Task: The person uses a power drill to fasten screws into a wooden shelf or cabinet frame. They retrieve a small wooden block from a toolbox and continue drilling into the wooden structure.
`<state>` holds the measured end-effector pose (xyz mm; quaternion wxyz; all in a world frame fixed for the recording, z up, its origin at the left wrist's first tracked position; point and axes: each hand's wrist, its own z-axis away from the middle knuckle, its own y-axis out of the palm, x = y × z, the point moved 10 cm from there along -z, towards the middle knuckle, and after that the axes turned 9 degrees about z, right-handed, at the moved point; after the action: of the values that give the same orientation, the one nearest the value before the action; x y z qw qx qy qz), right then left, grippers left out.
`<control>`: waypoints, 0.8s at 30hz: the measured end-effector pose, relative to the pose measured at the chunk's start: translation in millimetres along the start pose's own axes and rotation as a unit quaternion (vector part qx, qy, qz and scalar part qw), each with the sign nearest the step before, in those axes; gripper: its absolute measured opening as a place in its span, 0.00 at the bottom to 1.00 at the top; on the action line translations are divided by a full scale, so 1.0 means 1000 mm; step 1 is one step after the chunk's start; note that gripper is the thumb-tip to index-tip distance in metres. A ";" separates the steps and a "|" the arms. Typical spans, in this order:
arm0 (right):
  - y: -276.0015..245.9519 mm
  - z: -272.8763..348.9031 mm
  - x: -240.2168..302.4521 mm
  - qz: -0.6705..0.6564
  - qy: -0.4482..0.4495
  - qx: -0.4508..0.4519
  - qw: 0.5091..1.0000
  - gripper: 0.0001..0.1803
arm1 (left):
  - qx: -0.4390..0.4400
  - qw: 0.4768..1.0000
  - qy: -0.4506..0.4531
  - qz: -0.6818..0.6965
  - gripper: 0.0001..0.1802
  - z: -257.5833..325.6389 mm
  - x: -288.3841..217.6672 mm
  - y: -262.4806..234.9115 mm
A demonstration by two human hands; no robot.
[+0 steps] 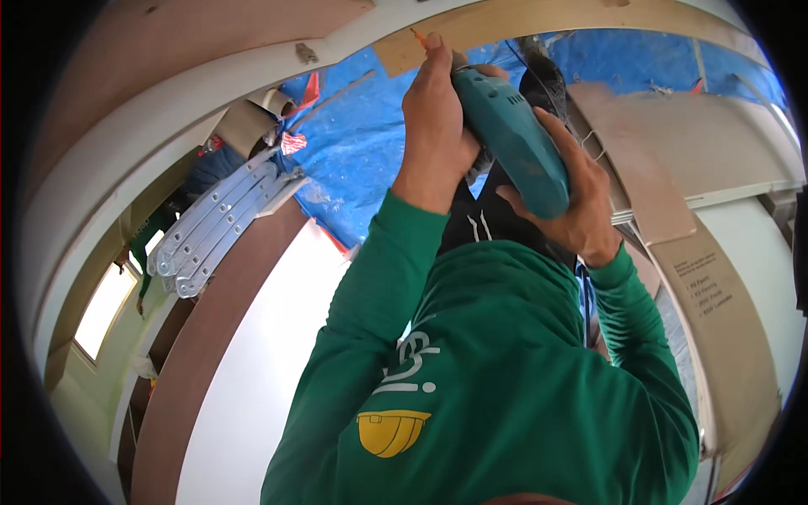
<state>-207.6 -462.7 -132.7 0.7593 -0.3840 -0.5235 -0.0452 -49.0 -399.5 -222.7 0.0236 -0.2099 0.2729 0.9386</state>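
A teal electric drill (515, 139) is held up in front of me, its front end tilted toward the upper left. My left hand (436, 114) is closed round its front end, with the thumb pointing up along it. My right hand (585, 198) grips the rear, its fingers along the side of the housing and its lower parts hidden. Past my left thumb a small orange piece with a thin dark tip (419, 38) shows against a pale wooden board (404, 52). Whether the tip touches the board I cannot tell. A dark cord (517, 55) shows beyond the drill.
Blue plastic sheeting (362, 126) covers the floor ahead. A folded metal ladder (223, 219) leans at the left, beside a white panel (261, 362) with a brown edge. Stacked boards (690, 151) and a brown cardboard strip (715, 295) lie at the right. A pale curved edge (210, 93) runs overhead.
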 end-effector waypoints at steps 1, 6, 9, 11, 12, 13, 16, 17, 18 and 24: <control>0.002 -0.006 -0.011 -0.001 0.004 0.000 1.000 0.51 | 0.017 0.999 -0.012 0.026 0.28 -0.008 0.009 -0.001; 0.000 -0.049 -0.075 -0.077 0.089 0.079 0.990 0.48 | -0.146 0.970 0.177 -0.081 0.24 -0.042 -0.015 -0.054; -0.006 -0.097 -0.087 -0.040 0.053 0.133 0.989 0.47 | -0.236 0.838 0.337 -0.360 0.18 -0.040 -0.064 -0.070; -0.004 -0.133 -0.084 -0.007 0.040 0.157 0.987 0.46 | -0.277 0.707 0.378 -0.530 0.21 -0.037 -0.097 -0.043; -0.002 -0.146 -0.086 -0.001 0.055 0.169 0.984 0.46 | -0.297 0.697 0.374 -0.535 0.22 -0.041 -0.107 -0.033; 0.000 -0.162 -0.087 0.005 0.063 0.182 0.981 0.46 | -0.322 0.684 0.374 -0.536 0.23 -0.043 -0.119 -0.023; 0.006 -0.205 -0.077 0.022 0.028 0.180 0.983 0.45 | -0.287 0.773 0.387 -0.412 0.31 -0.072 -0.148 -0.010; 0.010 -0.215 -0.075 0.012 0.028 0.190 0.981 0.44 | -0.300 0.752 0.404 -0.425 0.26 -0.073 -0.153 -0.009; 0.015 -0.226 -0.072 0.003 0.030 0.199 0.980 0.44 | -0.314 0.727 0.424 -0.439 0.22 -0.076 -0.159 -0.005; 0.035 -0.261 -0.074 -0.021 0.088 0.274 0.958 0.42 | -0.389 0.709 0.430 -0.400 0.17 -0.093 -0.183 -0.026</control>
<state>-25.9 -626.9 -254.0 0.8771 -0.1452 -0.4550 0.0506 157.0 -413.2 -232.5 0.1936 -0.6714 -0.2452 0.6721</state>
